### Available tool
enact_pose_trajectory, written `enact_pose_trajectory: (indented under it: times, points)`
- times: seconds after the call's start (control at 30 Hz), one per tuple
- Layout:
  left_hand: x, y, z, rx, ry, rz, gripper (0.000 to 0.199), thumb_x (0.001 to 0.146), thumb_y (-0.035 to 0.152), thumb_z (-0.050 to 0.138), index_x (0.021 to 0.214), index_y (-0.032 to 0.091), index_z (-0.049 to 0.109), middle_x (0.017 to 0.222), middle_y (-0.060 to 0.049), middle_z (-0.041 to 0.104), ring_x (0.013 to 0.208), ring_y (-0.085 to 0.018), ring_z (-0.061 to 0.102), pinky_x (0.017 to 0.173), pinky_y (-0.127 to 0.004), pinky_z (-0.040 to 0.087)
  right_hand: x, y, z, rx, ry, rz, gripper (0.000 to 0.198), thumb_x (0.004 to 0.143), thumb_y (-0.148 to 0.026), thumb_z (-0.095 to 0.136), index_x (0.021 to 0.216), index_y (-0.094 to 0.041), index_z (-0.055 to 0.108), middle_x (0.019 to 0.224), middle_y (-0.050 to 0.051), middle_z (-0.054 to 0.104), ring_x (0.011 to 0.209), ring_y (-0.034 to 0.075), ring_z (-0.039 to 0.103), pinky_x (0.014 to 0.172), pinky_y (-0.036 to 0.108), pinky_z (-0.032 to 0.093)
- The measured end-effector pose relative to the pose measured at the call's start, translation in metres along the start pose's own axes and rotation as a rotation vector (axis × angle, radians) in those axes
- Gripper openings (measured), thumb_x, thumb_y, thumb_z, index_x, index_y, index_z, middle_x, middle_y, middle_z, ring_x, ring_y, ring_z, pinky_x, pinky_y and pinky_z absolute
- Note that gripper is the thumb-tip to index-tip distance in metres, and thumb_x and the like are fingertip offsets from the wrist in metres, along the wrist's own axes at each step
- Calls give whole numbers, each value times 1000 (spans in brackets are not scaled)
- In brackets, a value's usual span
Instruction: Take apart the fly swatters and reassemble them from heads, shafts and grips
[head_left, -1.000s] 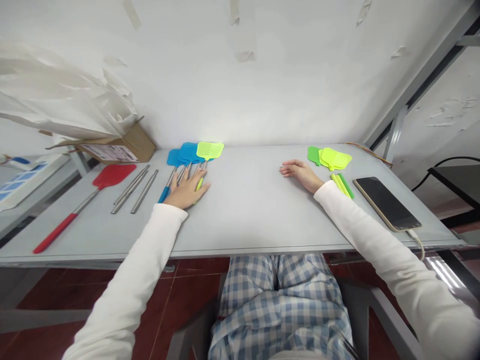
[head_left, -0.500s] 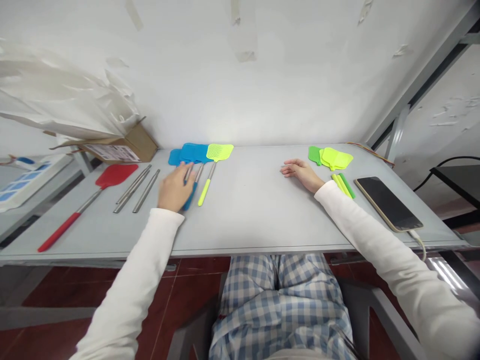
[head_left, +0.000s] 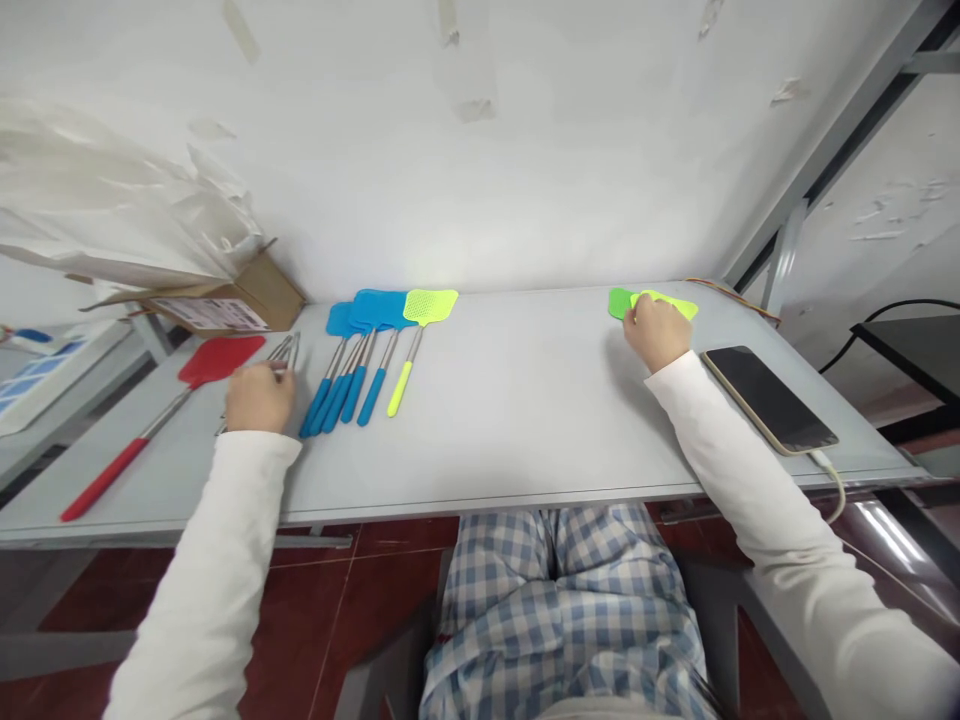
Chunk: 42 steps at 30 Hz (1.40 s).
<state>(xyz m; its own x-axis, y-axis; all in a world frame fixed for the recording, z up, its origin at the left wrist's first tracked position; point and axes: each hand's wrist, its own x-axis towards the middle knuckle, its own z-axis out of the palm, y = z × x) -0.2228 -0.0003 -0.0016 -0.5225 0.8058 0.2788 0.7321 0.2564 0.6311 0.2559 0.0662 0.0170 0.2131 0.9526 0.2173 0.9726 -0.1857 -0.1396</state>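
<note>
My left hand [head_left: 260, 398] is closed on a metal rod [head_left: 294, 350], with other thin metal rods [head_left: 280, 347] lying under and beside it. Just right of it, several fly swatters with blue heads [head_left: 379, 308] and blue grips lie side by side, and a yellow fly swatter [head_left: 400, 388] ends the row. On the right, the fingers of my right hand [head_left: 658, 335] pinch at a loose yellow fly swatter head [head_left: 679, 304]. A green swatter head [head_left: 619, 302] shows beside it. My right hand and sleeve hide the short yellow and green grips.
A red fly swatter [head_left: 126, 460] lies at the table's left. Behind it stands an open cardboard box [head_left: 259, 295]. At the right, a phone [head_left: 769, 400] with a white cable lies near thin wires [head_left: 739, 298]. A white wall [head_left: 525, 200] rises behind the grey table [head_left: 517, 420].
My left hand has moved left from the blue fly swatters to the metal rods and closed. My right hand has moved right onto the yellow swatter heads, its fingers now pinched.
</note>
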Motion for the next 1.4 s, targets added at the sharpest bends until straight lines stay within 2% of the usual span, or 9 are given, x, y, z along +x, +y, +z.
enact_pose_trajectory:
  times: [0.13, 0.27, 0.4, 0.53, 0.67, 0.8, 0.97, 1.13, 1.4]
  points:
    - [-19, 75, 13, -308, 46, 111, 15, 81, 32, 63, 89, 20, 64, 82, 0, 65, 96, -25, 65, 94, -42, 45, 5, 14, 5, -115, -191, 85, 31, 93, -17, 47, 114, -5, 65, 114, 25, 66, 108, 34, 65, 82, 38, 48]
    - [-51, 147, 62, -929, -418, 63, 24, 76, 34, 72, 90, 16, 65, 88, -4, 69, 78, -15, 65, 77, -32, 54, 4, 13, 10, -152, -235, 11, 31, 91, -13, 48, 114, -5, 67, 117, 25, 66, 108, 32, 66, 83, 36, 50]
    - [-77, 180, 120, -1217, -760, -118, 12, 75, 21, 69, 78, 14, 60, 78, -3, 67, 78, -14, 66, 82, -33, 56, 5, 15, 7, -148, -180, 23, 33, 91, -15, 49, 117, -5, 66, 114, 26, 66, 109, 33, 65, 84, 37, 50]
    - [-82, 185, 160, -1353, -908, -149, 9, 74, 11, 64, 72, 15, 56, 74, -2, 63, 81, -15, 67, 93, -38, 54, 10, 25, 7, -173, -180, 66, 34, 89, -14, 51, 119, -4, 65, 115, 27, 65, 111, 33, 64, 84, 37, 50]
    - [-78, 179, 170, -1466, -867, -335, 13, 72, 4, 57, 66, 15, 54, 70, -1, 60, 81, -13, 68, 97, -32, 53, 12, 31, 13, -191, -232, 7, 35, 86, -6, 46, 114, -6, 68, 111, 26, 67, 107, 33, 65, 82, 38, 49]
    - [-76, 172, 164, -1545, -750, -499, 14, 70, 2, 54, 69, 16, 54, 71, -4, 61, 89, -18, 70, 93, -29, 54, 15, 23, 20, -26, -266, -341, 32, 84, -5, 46, 107, -12, 69, 103, 17, 69, 98, 27, 66, 85, 36, 48]
    - [-76, 171, 161, -1601, -678, -572, 13, 71, 3, 53, 72, 16, 53, 71, -4, 60, 93, -19, 70, 90, -28, 54, 13, 8, 26, 389, -287, -720, 33, 84, -30, 62, 115, -21, 64, 112, 10, 63, 99, 22, 63, 91, 36, 49]
    - [-75, 170, 162, -1645, -606, -601, 12, 71, 6, 53, 74, 17, 51, 71, -4, 60, 92, -19, 70, 87, -28, 54, 18, 20, 28, 259, -285, -611, 41, 77, -46, 71, 108, -19, 69, 115, 12, 61, 108, 28, 59, 95, 39, 46]
    - [-73, 169, 160, -1592, -658, -564, 7, 78, 19, 55, 73, 19, 50, 72, -3, 60, 91, -17, 69, 82, -26, 54, 16, 13, 32, 307, -156, -574, 16, 91, -27, 58, 103, -20, 67, 102, 7, 71, 92, 20, 64, 80, 29, 44]
